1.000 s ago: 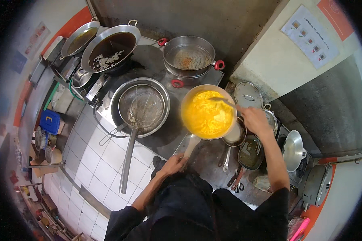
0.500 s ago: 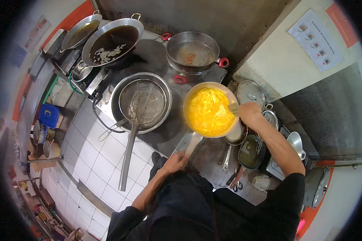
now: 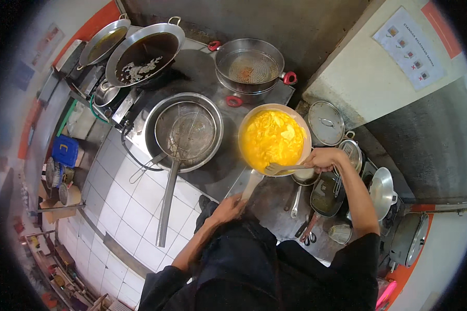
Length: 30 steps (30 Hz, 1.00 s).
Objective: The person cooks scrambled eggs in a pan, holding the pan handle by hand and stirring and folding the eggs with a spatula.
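My left hand [image 3: 231, 209] is closed around the pale handle of a frying pan [image 3: 307, 136]. Soft yellow scrambled egg [image 3: 275, 136], lumpy with some liquid around it, covers most of the pan. My right hand [image 3: 324, 159] grips a slotted wooden spatula [image 3: 278, 168] at the pan's near right side. The spatula's slotted head points left over the near rim, close to where the handle joins. Whether it touches the egg I cannot tell.
Left of the pan, a long-handled strainer [image 3: 170, 205] and a whisk rest on a metal bowl [image 3: 149, 136]. A red-handled steamer pot [image 3: 267, 47] stands behind. Two woks [image 3: 177, 39] of dark liquid are far left. Lids, pans and scissors [image 3: 310, 239] crowd the right counter.
My right hand has brought the spatula from the pan's right side toward the near rim, and its head has swung to point left. My left hand stays on the handle.
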Motion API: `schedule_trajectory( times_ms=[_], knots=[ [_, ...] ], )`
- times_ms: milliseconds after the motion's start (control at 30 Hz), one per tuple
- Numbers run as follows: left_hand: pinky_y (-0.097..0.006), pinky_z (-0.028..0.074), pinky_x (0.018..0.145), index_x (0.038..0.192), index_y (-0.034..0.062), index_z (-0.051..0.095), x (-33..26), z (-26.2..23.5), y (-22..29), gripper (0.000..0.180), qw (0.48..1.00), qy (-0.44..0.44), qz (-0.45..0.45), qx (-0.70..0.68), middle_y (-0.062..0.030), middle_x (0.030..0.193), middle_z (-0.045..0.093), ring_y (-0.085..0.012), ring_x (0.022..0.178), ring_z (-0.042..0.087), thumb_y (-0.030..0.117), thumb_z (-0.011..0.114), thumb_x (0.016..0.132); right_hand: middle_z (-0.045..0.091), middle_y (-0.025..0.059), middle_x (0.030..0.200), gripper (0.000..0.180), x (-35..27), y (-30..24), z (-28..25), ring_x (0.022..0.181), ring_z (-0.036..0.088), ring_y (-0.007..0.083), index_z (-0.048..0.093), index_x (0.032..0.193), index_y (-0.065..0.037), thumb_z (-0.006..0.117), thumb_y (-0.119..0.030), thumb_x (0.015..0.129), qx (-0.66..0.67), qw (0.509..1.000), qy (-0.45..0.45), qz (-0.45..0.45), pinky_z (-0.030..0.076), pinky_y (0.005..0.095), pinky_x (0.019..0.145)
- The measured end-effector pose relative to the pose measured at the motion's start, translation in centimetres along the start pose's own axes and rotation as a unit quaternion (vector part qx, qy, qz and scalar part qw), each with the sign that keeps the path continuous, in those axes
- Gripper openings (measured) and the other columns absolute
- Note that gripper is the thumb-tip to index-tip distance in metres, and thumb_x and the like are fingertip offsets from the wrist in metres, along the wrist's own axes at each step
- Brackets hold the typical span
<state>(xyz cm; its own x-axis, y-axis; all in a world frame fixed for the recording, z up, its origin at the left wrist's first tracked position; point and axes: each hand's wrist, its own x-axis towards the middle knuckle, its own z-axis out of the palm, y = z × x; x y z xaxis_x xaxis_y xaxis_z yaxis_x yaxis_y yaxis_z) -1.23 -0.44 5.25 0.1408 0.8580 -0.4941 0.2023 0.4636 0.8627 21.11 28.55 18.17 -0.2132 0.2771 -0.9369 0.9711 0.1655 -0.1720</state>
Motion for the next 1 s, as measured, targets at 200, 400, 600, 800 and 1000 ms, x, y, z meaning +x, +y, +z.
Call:
schedule_trajectory(
  times_ms=[200, 400, 600, 800, 1000],
  knots=[
    [-0.034, 0.046, 0.065, 0.134, 0.0027, 0.045, 0.2, 0.3, 0.4, 0.051, 0.996, -0.02, -0.074, -0.032, -0.008, 0.078, 0.059, -0.0184, 0.07, 0.057, 0.038, 0.046, 0.097, 0.05, 0.0002, 0.06, 0.037, 1.8, 0.3, 3.4, 0.041, 0.035, 0.0056, 0.065, 0.102, -0.007, 0.059, -0.041, 0.09, 0.24, 0.967, -0.005, -0.086, 0.024, 0.0224, 0.035],
    [-0.032, 0.046, 0.062, 0.12, 0.0039, 0.053, 0.3, 1.6, -0.6, 0.041, 0.997, 0.063, -0.033, -0.029, -0.0068, 0.073, 0.058, -0.017, 0.064, 0.057, 0.038, 0.047, 0.097, 0.048, -0.0009, 0.062, 0.041, 1.9, 1.2, 0.8, 0.044, 0.037, 0.0054, 0.058, 0.124, -0.013, 0.061, -0.035, 0.089, 0.167, 0.966, 0.102, -0.171, 0.026, 0.0227, 0.037],
    [-0.036, 0.047, 0.068, 0.124, 0.0043, 0.052, 0.0, 2.5, 0.3, 0.047, 0.99, 0.089, -0.105, -0.042, -0.0123, 0.079, 0.062, -0.0218, 0.072, 0.059, 0.041, 0.047, 0.096, 0.05, -0.0019, 0.063, 0.043, -0.3, 5.4, -7.5, 0.047, 0.041, 0.0053, 0.06, 0.124, -0.015, 0.064, -0.038, 0.088, 0.062, 0.984, -0.039, -0.162, 0.032, 0.0215, 0.041],
    [-0.037, 0.047, 0.071, 0.124, 0.004, 0.053, 0.2, 3.0, 0.5, 0.047, 0.985, 0.113, -0.125, -0.049, -0.0145, 0.085, 0.063, -0.025, 0.076, 0.06, 0.041, 0.046, 0.096, 0.056, -0.0053, 0.067, 0.037, 0.2, 7.3, -9.3, 0.052, 0.046, 0.0048, 0.066, 0.119, -0.017, 0.069, -0.032, 0.085, -0.039, 0.988, -0.101, -0.114, 0.034, 0.0216, 0.044],
    [-0.038, 0.046, 0.075, 0.119, 0.0028, 0.055, 0.1, 3.2, 1.6, 0.046, 0.983, 0.135, -0.117, -0.041, -0.0153, 0.09, 0.064, -0.026, 0.083, 0.06, 0.041, 0.046, 0.096, 0.055, -0.0059, 0.066, 0.037, 3.5, 4.2, -8.8, 0.05, 0.042, 0.0035, 0.066, 0.119, -0.018, 0.071, -0.03, 0.084, -0.036, 0.981, -0.15, -0.116, 0.031, 0.0207, 0.042]
  ],
)
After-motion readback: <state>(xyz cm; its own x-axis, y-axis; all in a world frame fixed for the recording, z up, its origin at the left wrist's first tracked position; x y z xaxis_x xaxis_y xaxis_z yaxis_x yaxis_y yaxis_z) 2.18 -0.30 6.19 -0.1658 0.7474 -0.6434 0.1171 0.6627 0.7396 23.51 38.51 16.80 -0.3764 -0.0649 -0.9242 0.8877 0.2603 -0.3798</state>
